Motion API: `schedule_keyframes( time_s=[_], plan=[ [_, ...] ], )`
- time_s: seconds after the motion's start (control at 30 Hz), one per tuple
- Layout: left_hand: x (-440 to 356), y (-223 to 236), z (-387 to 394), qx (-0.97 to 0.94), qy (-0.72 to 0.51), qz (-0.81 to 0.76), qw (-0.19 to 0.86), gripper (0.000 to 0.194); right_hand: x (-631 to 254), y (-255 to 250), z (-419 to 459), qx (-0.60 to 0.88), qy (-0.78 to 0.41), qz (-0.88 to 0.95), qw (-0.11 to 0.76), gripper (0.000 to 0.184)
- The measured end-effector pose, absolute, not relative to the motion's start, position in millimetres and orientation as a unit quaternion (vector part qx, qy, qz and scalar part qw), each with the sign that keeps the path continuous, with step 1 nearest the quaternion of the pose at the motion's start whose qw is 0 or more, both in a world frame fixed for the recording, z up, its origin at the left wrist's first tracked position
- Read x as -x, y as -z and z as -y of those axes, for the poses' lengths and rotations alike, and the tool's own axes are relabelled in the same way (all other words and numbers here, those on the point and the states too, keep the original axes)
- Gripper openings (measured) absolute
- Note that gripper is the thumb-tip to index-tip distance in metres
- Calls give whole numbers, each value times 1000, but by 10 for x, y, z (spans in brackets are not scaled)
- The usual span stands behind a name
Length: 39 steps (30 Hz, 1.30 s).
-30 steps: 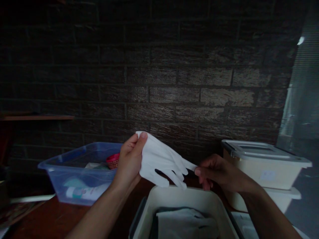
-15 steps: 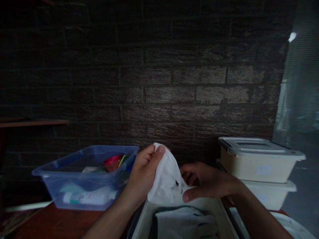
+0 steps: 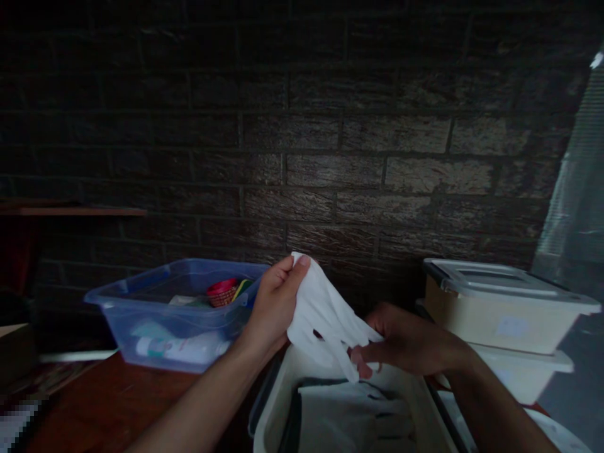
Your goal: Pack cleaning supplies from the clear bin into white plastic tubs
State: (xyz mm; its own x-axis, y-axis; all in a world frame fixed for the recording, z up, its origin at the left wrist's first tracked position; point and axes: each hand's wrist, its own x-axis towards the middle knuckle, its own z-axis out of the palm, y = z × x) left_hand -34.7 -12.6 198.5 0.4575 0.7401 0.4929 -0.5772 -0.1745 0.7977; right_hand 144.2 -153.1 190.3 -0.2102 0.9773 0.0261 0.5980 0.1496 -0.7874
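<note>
A white cloth glove (image 3: 317, 305) is stretched between my hands, its fingers pointing down and to the right. My left hand (image 3: 274, 305) pinches the cuff end between thumb and fingers. At the other end my right hand (image 3: 408, 343) grips the glove's finger ends; part of its own fingers is hidden behind the fabric. Directly below stands an open cream plastic box (image 3: 274, 412). Inside it lie pale gloves (image 3: 340, 415) with dark edging, laid flat.
To the left, a clear blue tub (image 3: 117, 314) holds a red woven basket (image 3: 221, 293) and a white bottle (image 3: 184, 348). Two lidded cream boxes (image 3: 500, 314) are stacked at the right. A dark brick wall (image 3: 302, 170) rises behind the wooden table (image 3: 108, 402).
My right hand has closed on the finger end of the glove and drawn it out to the right, so the fingers now show spread. The camera view has shifted slightly.
</note>
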Motion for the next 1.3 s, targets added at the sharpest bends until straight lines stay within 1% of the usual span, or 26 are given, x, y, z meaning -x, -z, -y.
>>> schedule_keyframes(
  time_s=[0.13, 0.23, 0.4, 0.5, 0.53, 0.57, 0.63, 0.67, 0.73, 0.8, 0.83, 0.9, 1.0, 1.07, 1.17, 1.27, 1.3],
  plan=[
    [415, -2046, -98, -527, -562, -73, 633, 30, -1461, -1877, 1539, 563, -385, 660, 314, 41],
    [468, -2080, -188, -517, -577, -78, 628, 31, -1470, -1848, 1535, 564, -394, 661, 299, 43],
    [421, -2043, -84, -539, -555, -78, 629, 31, -1476, -1846, 1520, 589, -382, 656, 278, 46],
    [356, -1981, 75, -572, -531, -80, 620, 31, -1473, -1861, 1500, 563, -353, 697, 272, 39],
    [341, -1963, 125, -586, -522, -76, 615, 31, -1471, -1867, 1495, 555, -336, 709, 276, 41],
    [333, -1948, 167, -600, -514, -72, 609, 31, -1469, -1873, 1493, 551, -321, 717, 280, 54],
    [332, -1932, 226, -624, -503, -61, 595, 30, -1466, -1884, 1499, 550, -307, 726, 276, 93],
    [337, -1930, 242, -632, -501, -59, 589, 30, -1465, -1890, 1506, 545, -313, 732, 263, 108],
    [350, -1936, 252, -646, -495, -59, 578, 29, -1455, -1895, 1518, 525, -334, 746, 238, 128],
    [363, -1942, 248, -661, -486, -66, 567, 28, -1427, -1886, 1518, 510, -339, 751, 248, 136],
    [367, -1943, 247, -670, -480, -69, 562, 27, -1405, -1874, 1512, 510, -334, 747, 267, 135],
    [373, -1939, 256, -688, -465, -73, 552, 26, -1352, -1838, 1485, 513, -321, 733, 310, 125],
    [378, -1925, 304, -702, -454, -71, 544, 26, -1270, -1778, 1432, 509, -323, 717, 350, 97],
    [383, -1919, 345, -703, -452, -71, 545, 25, -1231, -1752, 1409, 507, -343, 712, 345, 78],
    [392, -1925, 374, -695, -449, -72, 557, 26, -1218, -1736, 1399, 520, -366, 706, 312, 51],
    [393, -1945, 329, -678, -462, -75, 567, 26, -1252, -1742, 1399, 543, -353, 709, 279, 26],
    [390, -1952, 300, -671, -469, -78, 569, 26, -1267, -1749, 1399, 548, -347, 712, 270, 20]
  ],
)
